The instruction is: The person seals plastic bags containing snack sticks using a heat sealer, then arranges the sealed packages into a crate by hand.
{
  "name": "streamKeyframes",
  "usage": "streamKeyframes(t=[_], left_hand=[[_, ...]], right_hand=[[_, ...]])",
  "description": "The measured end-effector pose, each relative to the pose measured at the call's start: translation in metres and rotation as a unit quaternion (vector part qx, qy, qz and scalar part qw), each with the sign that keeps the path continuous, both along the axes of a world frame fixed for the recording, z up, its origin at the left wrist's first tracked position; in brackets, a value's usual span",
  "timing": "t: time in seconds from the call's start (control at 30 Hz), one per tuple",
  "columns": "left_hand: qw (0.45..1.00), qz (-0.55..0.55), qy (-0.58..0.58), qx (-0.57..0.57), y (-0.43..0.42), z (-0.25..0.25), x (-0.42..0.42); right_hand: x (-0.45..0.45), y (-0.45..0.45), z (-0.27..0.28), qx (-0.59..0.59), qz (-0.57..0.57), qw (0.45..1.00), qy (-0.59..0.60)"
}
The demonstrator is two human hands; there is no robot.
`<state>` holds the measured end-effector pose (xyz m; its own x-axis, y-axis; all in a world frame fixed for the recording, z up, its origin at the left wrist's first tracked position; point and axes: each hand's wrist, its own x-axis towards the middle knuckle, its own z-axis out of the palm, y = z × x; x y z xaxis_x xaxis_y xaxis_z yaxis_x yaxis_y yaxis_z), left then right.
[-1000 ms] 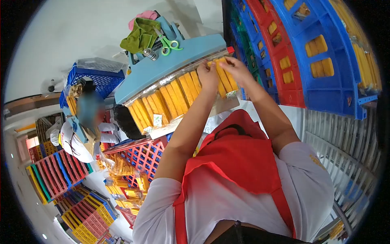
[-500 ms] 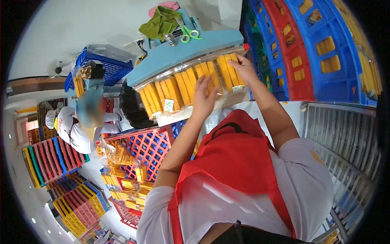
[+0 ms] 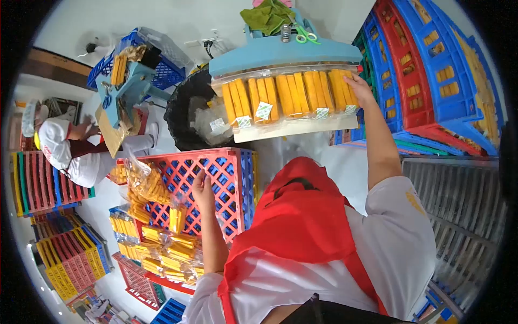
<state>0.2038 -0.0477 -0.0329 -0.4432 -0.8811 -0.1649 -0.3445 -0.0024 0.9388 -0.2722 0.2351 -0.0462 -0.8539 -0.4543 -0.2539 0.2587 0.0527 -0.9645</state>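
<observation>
A row of clear bags of yellow sticks (image 3: 292, 94) lies along the front of a blue bench sealer (image 3: 286, 55), several side by side, with small green-and-white sachets at their lower ends. At the right end of the row, my right hand (image 3: 360, 90) has its fingers closed on the edge of the last bag (image 3: 341, 89). My left hand (image 3: 203, 190) is away from the sealer, above a red lattice crate (image 3: 235, 191), with fingers apart and nothing visible in it. More bags of yellow sticks (image 3: 172, 251) are piled below and left of that hand.
Stacked blue and red crates (image 3: 415, 70) filled with yellow sticks rise at the right. A black-lined bin (image 3: 181, 121) stands left of the sealer. Green scissors (image 3: 306, 35) and a green cloth (image 3: 267, 19) rest on top. Another person (image 3: 70, 146) works at the far left.
My left hand has left the bags and moved down and left over the red crate. My right hand stays at the last bag. The view has shifted, bringing the bin into fuller sight.
</observation>
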Motion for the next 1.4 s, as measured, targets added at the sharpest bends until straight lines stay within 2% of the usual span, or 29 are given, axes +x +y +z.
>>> streamKeyframes(t=[0.07,0.13,0.2,0.23,0.27,0.3,0.33,0.37,0.4,0.43,0.5,0.57,0.6,0.63,0.67,0.73,0.8,0.87,0.93,1.0,1.07,1.13,1.2,1.23,1.3,1.33,1.37,1.4], left_hand=[[0.999,-0.005,-0.029,-0.030,-0.007,-0.011,0.019],[1.000,0.011,-0.029,0.004,-0.009,-0.006,0.025],[0.992,0.005,-0.122,-0.014,-0.005,0.018,0.020],[0.995,0.012,-0.101,-0.014,-0.009,0.004,0.027],[0.991,-0.004,-0.121,-0.062,-0.020,-0.027,0.041],[0.992,0.009,-0.100,-0.070,-0.020,-0.039,0.045],[0.988,0.012,-0.143,-0.056,-0.019,-0.038,0.046],[0.989,0.038,-0.140,-0.040,-0.015,-0.035,0.042],[0.984,0.045,-0.166,-0.048,-0.020,-0.075,0.058],[0.981,0.044,-0.168,-0.086,-0.014,-0.084,0.059],[0.975,0.074,-0.210,-0.023,0.000,-0.095,0.058],[0.964,0.119,-0.237,0.026,0.018,-0.107,0.062],[0.947,0.129,-0.290,0.043,0.030,-0.118,0.066],[0.928,0.135,-0.342,0.060,0.042,-0.132,0.072],[0.924,0.158,-0.343,0.065,0.053,-0.145,0.081],[0.910,0.197,-0.359,0.070,0.075,-0.172,0.103],[0.885,0.229,-0.393,0.101,0.077,-0.148,0.103],[0.846,0.331,-0.406,0.094,0.076,-0.143,0.112],[0.822,0.345,-0.448,0.072,0.070,-0.132,0.116],[0.813,0.329,-0.472,0.084,0.061,-0.122,0.121],[0.828,0.266,-0.490,-0.057,0.048,-0.109,0.123],[0.834,0.239,-0.490,-0.087,0.028,-0.111,0.122],[0.854,0.150,-0.459,-0.193,0.002,-0.117,0.120],[0.860,0.104,-0.464,-0.184,-0.013,-0.123,0.117],[0.859,-0.004,-0.488,-0.154,-0.039,-0.120,0.105],[0.844,-0.036,-0.515,-0.148,-0.053,-0.123,0.099],[0.851,-0.039,-0.514,-0.106,-0.062,-0.119,0.093],[0.833,-0.044,-0.536,-0.131,-0.077,-0.133,0.095]], right_hand=[[-0.014,0.008,-0.016,0.035,-0.003,0.999,0.009],[-0.013,0.002,-0.017,0.063,-0.005,0.998,0.008],[-0.003,0.003,-0.002,-0.015,0.000,0.999,-0.044],[0.000,0.003,0.003,0.042,-0.021,0.999,0.000],[0.002,0.002,0.007,0.098,-0.034,0.994,0.047],[0.002,0.001,0.008,0.095,-0.060,0.993,0.026],[0.004,-0.001,0.008,0.093,-0.082,0.992,0.003],[0.010,-0.002,0.019,0.070,-0.032,0.997,-0.005],[-0.003,0.004,0.001,0.028,-0.026,0.999,-0.018],[-0.015,0.012,-0.013,0.069,-0.026,0.997,-0.005],[0.000,0.000,0.011,0.044,0.011,0.997,-0.061],[0.003,0.000,0.024,0.049,0.028,0.997,-0.061],[-0.008,0.005,0.024,0.063,0.081,0.992,-0.079],[-0.014,0.004,0.032,0.104,0.093,0.987,-0.074],[-0.019,0.005,0.040,0.143,0.102,0.982,-0.068],[-0.070,0.030,0.042,0.359,0.234,0.901,-0.067],[-0.056,0.010,0.082,0.525,0.262,0.810,0.021],[-0.068,-0.002,0.105,0.548,0.261,0.793,0.051],[-0.073,-0.015,0.124,0.568,0.253,0.779,0.080],[-0.063,-0.043,0.139,0.529,0.288,0.780,0.169],[-0.046,-0.075,0.155,0.497,0.313,0.779,0.222],[-0.050,-0.092,0.151,0.415,0.410,0.751,0.310],[-0.031,-0.111,0.151,0.388,0.396,0.759,0.342],[-0.019,-0.121,0.154,0.361,0.382,0.768,0.368],[0.002,-0.141,0.165,0.380,0.439,0.744,0.329],[0.015,-0.148,0.162,0.366,0.451,0.739,0.341],[0.033,-0.155,0.162,0.351,0.461,0.733,0.357],[0.064,-0.166,0.174,0.396,0.464,0.716,0.340]])
